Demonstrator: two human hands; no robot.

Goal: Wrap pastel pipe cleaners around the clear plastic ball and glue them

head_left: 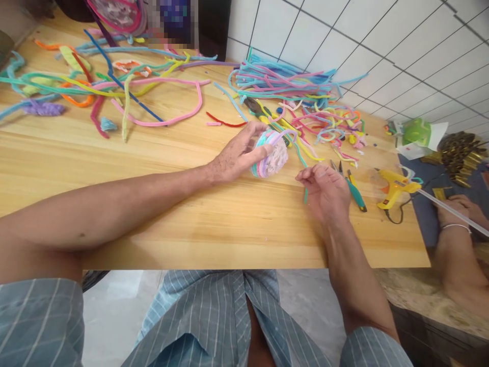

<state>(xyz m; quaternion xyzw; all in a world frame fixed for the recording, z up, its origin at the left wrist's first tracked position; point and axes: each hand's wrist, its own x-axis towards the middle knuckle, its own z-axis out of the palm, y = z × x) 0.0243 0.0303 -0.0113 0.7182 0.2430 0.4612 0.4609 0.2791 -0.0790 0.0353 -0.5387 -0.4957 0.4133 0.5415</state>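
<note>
Hands at a pastel stem coil (273,162), the reference point for all places. Nearest, to the coil's right: the right hand (326,191), its forearm rising steeply, fingertips drawn narrow at a teal stem (300,154); whether they pinch it cannot be told. To the coil's left: the left hand (239,155), forearm laid long and slanting, digits clasping the coil's rim above the wooden table (160,204). The coil should be light, soft and springy, its fuzzy windings giving grip rather than slipping, though a hard squeeze could crush or loosen them; the banded rim is the better hold, sparing the pale face. Just beyond the coil: yellow-handled pliers (280,124). Farthest beyond: a stem bundle (284,80).
</note>
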